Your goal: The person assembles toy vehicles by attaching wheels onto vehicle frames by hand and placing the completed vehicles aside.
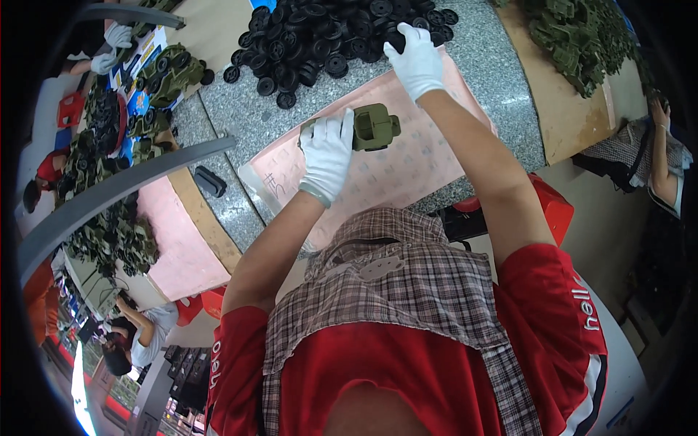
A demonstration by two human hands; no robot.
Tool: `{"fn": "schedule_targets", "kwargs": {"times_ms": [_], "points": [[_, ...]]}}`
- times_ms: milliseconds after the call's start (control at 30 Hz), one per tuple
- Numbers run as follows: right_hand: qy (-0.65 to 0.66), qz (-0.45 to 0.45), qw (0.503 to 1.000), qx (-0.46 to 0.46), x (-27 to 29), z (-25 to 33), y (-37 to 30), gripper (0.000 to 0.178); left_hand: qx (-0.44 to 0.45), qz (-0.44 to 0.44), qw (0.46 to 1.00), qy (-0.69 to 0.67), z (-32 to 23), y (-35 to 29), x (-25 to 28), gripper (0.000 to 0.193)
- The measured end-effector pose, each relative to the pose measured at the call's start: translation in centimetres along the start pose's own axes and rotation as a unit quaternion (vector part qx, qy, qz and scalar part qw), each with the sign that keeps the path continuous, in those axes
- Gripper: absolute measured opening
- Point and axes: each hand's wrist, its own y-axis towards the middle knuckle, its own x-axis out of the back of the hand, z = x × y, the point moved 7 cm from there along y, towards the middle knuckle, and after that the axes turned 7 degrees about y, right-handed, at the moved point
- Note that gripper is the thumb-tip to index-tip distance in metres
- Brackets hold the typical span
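Observation:
My left hand (326,156), in a white glove, is closed around one end of an olive-green toy vehicle body (381,126). The vehicle lies over a pink sheet (407,156), its open cabin showing to the right of my fingers; the part under my hand is hidden. Farther off and to the right, my right hand (420,64), also gloved in white, reaches to the near right part of a heap of black toy wheels (320,36). Its thumb and fingers are spread apart over the wheels, and no wheel shows clearly gripped.
The sheet rests on a speckled grey table (502,65). Green plastic parts (582,43) pile up at the far right. A grey curved bar (131,189) crosses the left side, near green toy vehicles (171,76) and a small black part (209,182). Other people work on both sides.

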Motion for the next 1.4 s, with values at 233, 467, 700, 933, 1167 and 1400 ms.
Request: {"fn": "schedule_targets", "kwargs": {"times_ms": [233, 467, 700, 933, 1167, 1400], "points": [[0.019, 0.1, 0.993, 0.067, -1.1, -1.6, 0.0, 0.024, -0.025, 0.036, 0.996, -0.076, -3.5, -6.0, 0.3, 0.067], [-0.005, 0.277, 0.935, 0.22, 1.0, -5.2, -11.1, 0.02, -0.018, 0.069, 0.991, -0.117, -2.4, -5.5, 3.9, 0.082], [0.122, 0.389, 0.889, 0.209, 1.9, -5.1, -7.3, 0.037, -0.088, 0.287, 0.895, -0.33, 2.2, -3.9, -3.9, 0.074], [-0.097, 0.454, 0.875, 0.139, 1.1, -5.3, -9.5, 0.035, -0.112, 0.134, 0.943, -0.282, 0.9, -1.2, 0.7, 0.042], [0.06, 0.294, 0.938, 0.175, 3.7, -7.5, -11.0, 0.039, -0.063, 0.044, 0.991, -0.105, -3.0, -8.3, -0.2, 0.053], [0.263, 0.375, 0.871, -0.176, 5.5, -7.1, -14.4, 0.046, 0.024, -0.011, 0.976, -0.216, -2.4, -7.0, 3.3, 0.072]]}}
